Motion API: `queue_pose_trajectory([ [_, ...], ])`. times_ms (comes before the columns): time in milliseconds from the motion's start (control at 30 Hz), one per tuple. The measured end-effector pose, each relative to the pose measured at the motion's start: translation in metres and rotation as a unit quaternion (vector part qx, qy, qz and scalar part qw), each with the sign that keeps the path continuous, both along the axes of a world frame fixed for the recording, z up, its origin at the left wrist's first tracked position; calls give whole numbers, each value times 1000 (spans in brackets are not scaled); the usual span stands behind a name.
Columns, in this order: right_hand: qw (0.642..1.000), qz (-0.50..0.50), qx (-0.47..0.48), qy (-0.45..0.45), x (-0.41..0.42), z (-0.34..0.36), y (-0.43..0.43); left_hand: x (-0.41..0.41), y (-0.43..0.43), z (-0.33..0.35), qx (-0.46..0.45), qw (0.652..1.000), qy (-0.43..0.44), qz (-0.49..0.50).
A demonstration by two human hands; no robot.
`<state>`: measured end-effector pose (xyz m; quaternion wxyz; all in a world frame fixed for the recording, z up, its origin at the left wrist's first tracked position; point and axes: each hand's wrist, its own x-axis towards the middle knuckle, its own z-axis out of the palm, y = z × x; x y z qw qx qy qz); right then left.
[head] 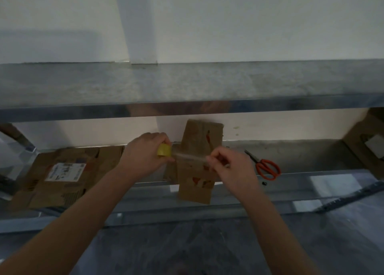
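Observation:
My left hand [145, 156] grips a yellow roll of clear tape [164, 150] just left of a small brown cardboard box [197, 171] with its flaps spread open, lying on the lower metal shelf [301, 156]. A strip of clear tape [190, 156] stretches from the roll across the box to my right hand [230, 168], which pinches its free end over the box's right side.
Orange-handled scissors [265, 166] lie on the shelf to the right of the box. A flattened cardboard box with a white label [62, 175] lies at the left. Another box [367, 146] stands at the far right. An upper metal shelf [187, 83] hangs overhead.

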<state>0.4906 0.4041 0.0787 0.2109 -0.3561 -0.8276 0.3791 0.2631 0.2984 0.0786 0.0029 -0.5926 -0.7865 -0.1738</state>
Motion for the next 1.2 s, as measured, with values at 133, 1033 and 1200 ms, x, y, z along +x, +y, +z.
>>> queue_pose_trajectory([
  [133, 997, -19, -70, -17, -2, -6, 13, -9, -3, -1, -87, 978, -186, -38],
  [1033, 981, -71, -181, -26, 44, -45, 60, -50, -2, -23, -99, 948, -295, -66],
  [1200, 966, -91, -239, -29, 38, -71, 67, -49, 15, -36, -108, 965, -228, -70],
])
